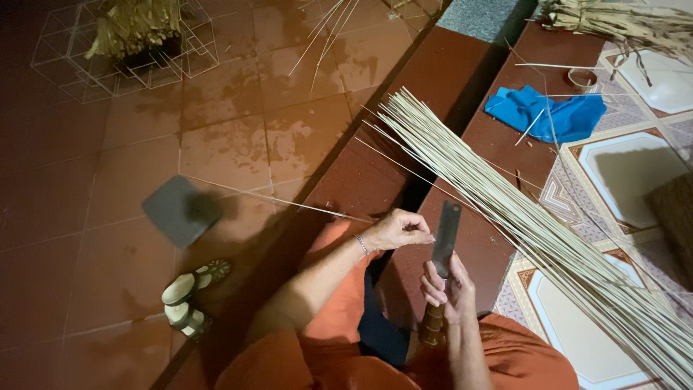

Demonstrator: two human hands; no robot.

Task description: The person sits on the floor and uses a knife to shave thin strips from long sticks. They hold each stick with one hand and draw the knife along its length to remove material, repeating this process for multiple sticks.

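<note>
- Right hand (449,289): closed around the handle (433,325) of a knife (445,238). The blade stands upright, flat and dark, tip pointing away from the person, above the lap.
- Left hand (397,230): closed in a pinch on one thin strip (281,200), gripping it just beside the blade. The strip runs leftward from the fingers, out over the floor (108,238), long and nearly straight.
- Step in hand, as judged: one strip is being drawn against the knife edge, for scraping or splitting. Whether the edge touches the strip cannot be told; the fingers hide the contact.
- Next move, as judged: it calls for a steady blade, even tension on the strip and fingertips kept off the edge. The strip is thin and would snap or kink under a sideways pull.
- Lap: orange cloth covers both knees, directly under the hands.
- Left, on the floor: a pair of sandals (189,300) beside the knee; further out, a dark flat square (180,209).
- Right: a large bundle (548,238) of pale strips lies diagonally across the red step (476,137) and the patterned tiles (628,173), within reach of the right hand.
- Further right: a blue cloth (552,115) on the step, apart from the bundle.
- Far left: a wire frame (72,50) holding dry fibre.
- Far right: another heap of dry stalks (628,22).
</note>
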